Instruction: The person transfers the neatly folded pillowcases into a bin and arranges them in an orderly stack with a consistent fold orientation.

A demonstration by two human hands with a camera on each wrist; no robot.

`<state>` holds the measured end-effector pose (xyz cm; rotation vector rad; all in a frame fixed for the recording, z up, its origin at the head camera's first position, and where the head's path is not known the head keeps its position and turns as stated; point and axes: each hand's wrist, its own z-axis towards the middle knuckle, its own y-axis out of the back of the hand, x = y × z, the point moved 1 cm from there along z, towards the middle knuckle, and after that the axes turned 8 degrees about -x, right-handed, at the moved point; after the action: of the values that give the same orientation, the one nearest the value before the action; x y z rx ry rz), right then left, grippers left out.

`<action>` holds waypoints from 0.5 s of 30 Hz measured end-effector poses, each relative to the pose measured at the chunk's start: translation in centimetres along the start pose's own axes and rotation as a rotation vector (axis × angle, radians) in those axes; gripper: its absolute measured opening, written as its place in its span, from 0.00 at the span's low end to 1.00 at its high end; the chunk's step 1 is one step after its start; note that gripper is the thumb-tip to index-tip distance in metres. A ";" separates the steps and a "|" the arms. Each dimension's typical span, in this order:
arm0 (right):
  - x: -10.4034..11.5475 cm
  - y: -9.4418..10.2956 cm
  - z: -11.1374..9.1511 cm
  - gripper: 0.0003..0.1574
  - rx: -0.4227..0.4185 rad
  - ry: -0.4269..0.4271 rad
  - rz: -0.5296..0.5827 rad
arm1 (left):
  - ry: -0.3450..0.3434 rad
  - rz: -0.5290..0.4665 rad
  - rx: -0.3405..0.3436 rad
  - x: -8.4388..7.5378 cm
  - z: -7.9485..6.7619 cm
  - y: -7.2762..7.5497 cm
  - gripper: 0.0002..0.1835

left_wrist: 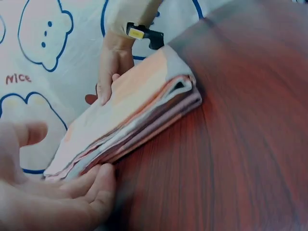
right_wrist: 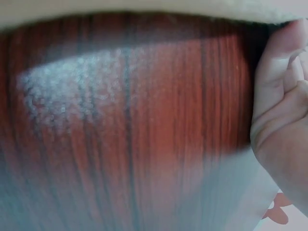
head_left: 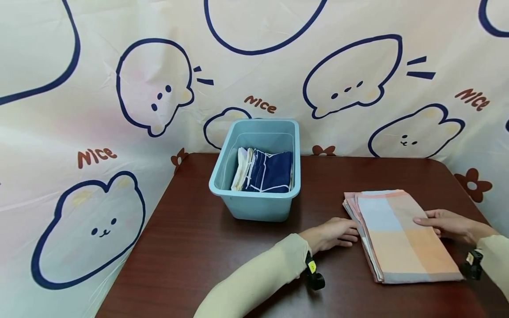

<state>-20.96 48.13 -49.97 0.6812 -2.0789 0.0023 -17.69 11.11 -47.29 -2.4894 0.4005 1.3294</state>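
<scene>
A folded checked cloth (head_left: 401, 234) in peach, orange and pale blue lies in several layers at the right of the table. At its right edge my right hand (head_left: 453, 224) grips it, thumb on top and fingers beneath. My left hand (head_left: 334, 234) is at the cloth's left edge with fingers extended and the thumb apart. In the left wrist view, the left fingertips (left_wrist: 103, 180) lie close against the lower layers of the cloth (left_wrist: 130, 103); whether they touch is hard to tell. The right wrist view shows part of the right hand (right_wrist: 284, 106), with its fingers curled.
A light blue plastic bin (head_left: 254, 205) stands at the back middle of the table. Inside it, folded cloths (head_left: 274, 172), navy with white lines and cream, stand side by side. The dark brown wooden table (head_left: 179, 260) meets a patterned sheet (head_left: 254, 79) behind it.
</scene>
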 end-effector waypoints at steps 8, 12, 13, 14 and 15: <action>-0.2 0.2 -0.2 0.15 -0.017 -0.003 -0.017 | 0.012 -0.138 -0.022 0.2 0.9 -0.9 0.12; -0.1 0.1 -0.1 0.16 -0.026 -0.013 -0.024 | -0.012 -0.117 -0.054 0.1 0.9 -1.5 0.11; 0.0 0.0 -0.1 0.16 -0.028 -0.015 -0.026 | -0.025 -0.092 -0.067 0.1 0.8 -1.6 0.12; 0.0 0.0 0.0 0.16 -0.030 -0.018 -0.028 | -0.039 -0.059 -0.078 0.0 0.8 -1.8 0.13; 0.1 -0.1 0.0 0.16 -0.031 -0.020 -0.028 | -0.050 -0.022 -0.087 0.0 0.6 -1.9 0.15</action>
<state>-20.96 48.05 -49.88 0.6940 -2.0844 -0.0528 -17.48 13.13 -47.36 -2.5169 0.3100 1.4261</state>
